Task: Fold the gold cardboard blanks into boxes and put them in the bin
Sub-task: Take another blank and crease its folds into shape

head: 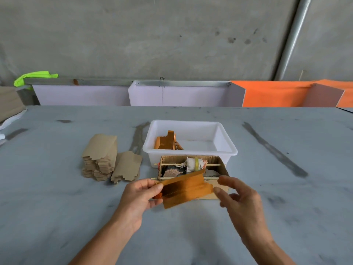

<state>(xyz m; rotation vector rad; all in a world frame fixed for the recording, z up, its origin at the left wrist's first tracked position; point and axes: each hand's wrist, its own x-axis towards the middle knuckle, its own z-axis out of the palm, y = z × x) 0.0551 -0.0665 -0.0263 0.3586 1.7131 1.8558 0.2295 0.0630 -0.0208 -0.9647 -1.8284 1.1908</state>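
Both our hands hold the flat gold cardboard blank [186, 189] just before the white plastic bin [225, 138]: left hand [140, 197] pinching, right hand [236, 196] seemingly touching its edge. Folding barely begun; next, crease it square.

Both hands are up over the grey table [57, 207] with one gold blank [186, 189] between them. The left hand [138, 196] pinches its left end, thumb on top, and the right hand [238, 196] has fingertips at the right edge, fingers loosely spread. Just behind is a cardboard holder [219, 165] with rolls on sticks, then the white bin [225, 148] with gold folded boxes [166, 141] inside. Stack of brown-side-up blanks [103, 155] sits left of the bin.
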